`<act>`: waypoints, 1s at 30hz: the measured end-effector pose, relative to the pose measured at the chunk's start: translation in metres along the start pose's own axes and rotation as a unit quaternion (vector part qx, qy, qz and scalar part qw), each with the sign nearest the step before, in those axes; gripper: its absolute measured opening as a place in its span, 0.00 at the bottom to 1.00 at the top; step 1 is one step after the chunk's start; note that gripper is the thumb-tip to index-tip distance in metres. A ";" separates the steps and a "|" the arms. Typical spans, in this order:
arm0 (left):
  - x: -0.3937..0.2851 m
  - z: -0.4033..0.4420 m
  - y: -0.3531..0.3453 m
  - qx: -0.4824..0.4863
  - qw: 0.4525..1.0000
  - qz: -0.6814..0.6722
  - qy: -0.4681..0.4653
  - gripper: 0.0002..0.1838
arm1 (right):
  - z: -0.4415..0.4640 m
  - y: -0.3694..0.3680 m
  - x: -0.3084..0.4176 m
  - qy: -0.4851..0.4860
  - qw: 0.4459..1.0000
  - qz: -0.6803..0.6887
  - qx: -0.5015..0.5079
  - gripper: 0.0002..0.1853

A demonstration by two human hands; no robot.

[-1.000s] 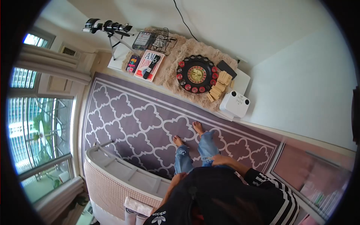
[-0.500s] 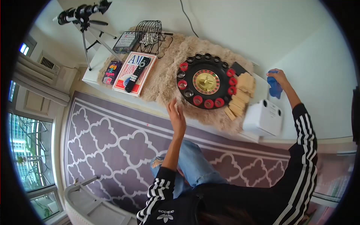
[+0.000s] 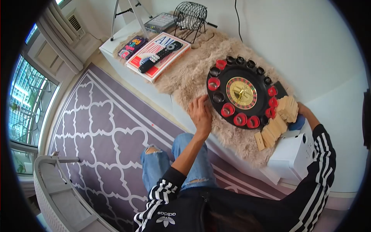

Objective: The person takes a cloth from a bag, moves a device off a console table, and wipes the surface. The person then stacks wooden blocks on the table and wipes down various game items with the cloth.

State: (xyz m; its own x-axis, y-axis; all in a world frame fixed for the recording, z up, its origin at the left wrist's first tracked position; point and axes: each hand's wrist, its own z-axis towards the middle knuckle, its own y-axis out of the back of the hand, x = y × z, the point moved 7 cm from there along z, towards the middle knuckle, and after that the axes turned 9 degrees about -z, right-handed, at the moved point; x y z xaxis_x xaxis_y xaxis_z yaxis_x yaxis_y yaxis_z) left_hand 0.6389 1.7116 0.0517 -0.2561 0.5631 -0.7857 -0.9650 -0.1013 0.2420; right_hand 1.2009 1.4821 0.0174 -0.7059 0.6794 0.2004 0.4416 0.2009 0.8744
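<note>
My left hand (image 3: 200,116) rests on the edge of the beige fur cover (image 3: 185,85), close to the rim of a black roulette wheel (image 3: 217,101). Its fingers are slightly bent and apart, with nothing in them. Red and black shot glasses ring the wheel. My right hand (image 3: 304,111) is low against the cabinet top, just behind a pile of wooden blocks (image 3: 288,108). A blue cloth (image 3: 297,123) lies at that hand, partly covered by the blocks. The blocks hide my right fingertips.
A white box-shaped device (image 3: 288,154) stands at the cabinet's right end. Toward the left are a book (image 3: 154,71) with a black remote (image 3: 160,57) on it, a small card box (image 3: 132,47), a wire bingo cage (image 3: 190,17) and a tripod (image 3: 131,15). A chair (image 3: 58,193) stands lower left.
My right hand has brought the blue cloth down from beside the wall to the surface behind the blocks. My left hand has settled on the fur edge. The view has shifted right.
</note>
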 end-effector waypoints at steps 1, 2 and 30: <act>0.001 -0.001 -0.001 0.003 1.000 0.007 -0.002 0.18 | -0.010 0.006 0.013 -0.048 0.996 0.070 -0.004 0.15; -0.002 -0.001 0.000 0.006 1.000 0.008 -0.004 0.18 | -0.026 0.018 0.029 -0.097 0.986 0.138 -0.012 0.12; 0.002 -0.006 -0.001 0.054 0.992 0.044 -0.107 0.13 | -0.483 -0.585 0.112 -0.281 0.831 0.475 -0.072 0.19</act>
State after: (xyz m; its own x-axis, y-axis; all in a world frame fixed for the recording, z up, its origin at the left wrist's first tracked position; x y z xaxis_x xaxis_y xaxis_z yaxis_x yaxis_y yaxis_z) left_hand 0.6393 1.7075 0.0461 -0.3103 0.7181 -0.6229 -0.9245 -0.0754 0.3736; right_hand 0.5955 1.0997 -0.2582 0.3111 0.7136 0.6277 0.5521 -0.6733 0.4918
